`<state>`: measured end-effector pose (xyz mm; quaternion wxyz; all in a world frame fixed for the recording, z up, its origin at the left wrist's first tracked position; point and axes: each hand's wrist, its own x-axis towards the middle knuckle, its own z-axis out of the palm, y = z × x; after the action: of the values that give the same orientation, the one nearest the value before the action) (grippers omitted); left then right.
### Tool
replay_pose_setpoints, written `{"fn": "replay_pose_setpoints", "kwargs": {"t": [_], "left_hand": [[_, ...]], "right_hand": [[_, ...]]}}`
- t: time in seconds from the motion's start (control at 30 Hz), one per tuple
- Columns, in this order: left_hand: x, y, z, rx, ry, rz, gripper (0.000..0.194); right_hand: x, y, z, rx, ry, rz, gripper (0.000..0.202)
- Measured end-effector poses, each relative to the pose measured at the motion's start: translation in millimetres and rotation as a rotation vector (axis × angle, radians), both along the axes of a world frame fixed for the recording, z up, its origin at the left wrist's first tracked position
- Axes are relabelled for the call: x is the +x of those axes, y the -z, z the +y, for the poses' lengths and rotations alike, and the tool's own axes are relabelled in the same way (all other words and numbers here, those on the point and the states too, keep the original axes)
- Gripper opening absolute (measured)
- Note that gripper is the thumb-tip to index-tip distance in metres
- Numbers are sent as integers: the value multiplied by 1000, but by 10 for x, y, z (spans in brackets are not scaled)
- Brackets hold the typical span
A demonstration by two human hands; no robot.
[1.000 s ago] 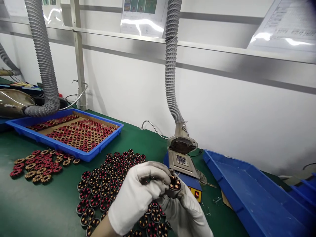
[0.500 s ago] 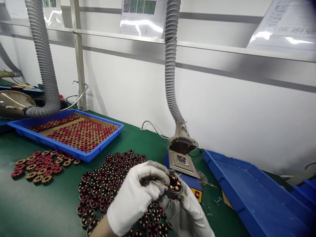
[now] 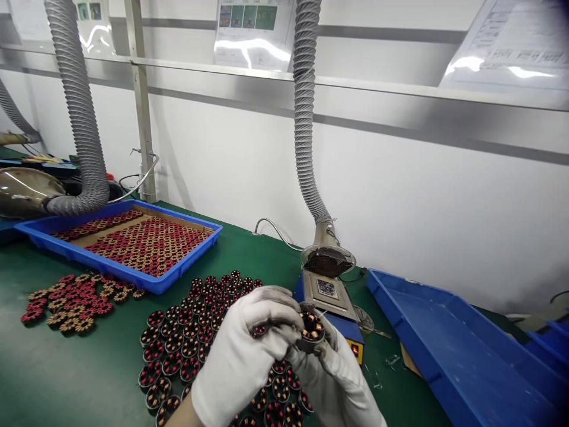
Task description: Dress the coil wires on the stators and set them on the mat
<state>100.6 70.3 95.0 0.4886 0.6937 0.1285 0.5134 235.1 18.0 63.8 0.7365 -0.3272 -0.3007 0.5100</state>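
Between my two gloved hands is a round motor stator (image 3: pixel 312 332) with copper-coloured windings in a dark ring. My left hand (image 3: pixel 255 344), in a white glove with greyed fingertips, pinches its left side. On its right and lower side, my right hand (image 3: pixel 340 367) is closed round it, also white-gloved. Thin wire ends seem to stick up near its top. Under and left of my hands, many similar dark-rimmed stators (image 3: pixel 191 329) with red or copper windings lie spread on the green table (image 3: pixel 111 367).
A solder pot (image 3: pixel 331 296) with a blue body stands behind my hands, under a fume hose (image 3: pixel 306 118). At left, a blue tray (image 3: pixel 164 281) holds rows of wound cores, with loose wound cores (image 3: pixel 80 302) before it. Another blue tray (image 3: pixel 466 350) lies tilted at right.
The stator and my fingers have shifted very slightly left and turned a little. Both hands keep their hold on it. The view has also moved a touch.
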Motion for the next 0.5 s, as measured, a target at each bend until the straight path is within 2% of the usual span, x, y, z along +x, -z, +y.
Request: {"fn": "replay_pose_setpoints", "kwargs": {"t": [0.1,0.17,0.23,0.3,0.37,0.43,0.5], "left_hand": [[-18,15,-8,125,-125,-91,14],[-39,-1,4,34,-129,-128,13],[-29,-23,13,-161,-6,-120,26],[30,-24,4,-329,222,-63,41],[135,16,-25,-414,362,-59,40],[256,90,-57,-509,355,-162,28],[345,162,-72,-604,288,-356,18]], "right_hand": [[22,36,61,23,244,-130,38],[-43,26,63,48,461,-196,42],[-174,15,46,128,690,-276,44],[-327,33,32,247,895,-400,44],[-448,82,35,327,988,-510,38],[-504,133,58,343,985,-528,31],[-495,148,89,355,1002,-493,32]]}}
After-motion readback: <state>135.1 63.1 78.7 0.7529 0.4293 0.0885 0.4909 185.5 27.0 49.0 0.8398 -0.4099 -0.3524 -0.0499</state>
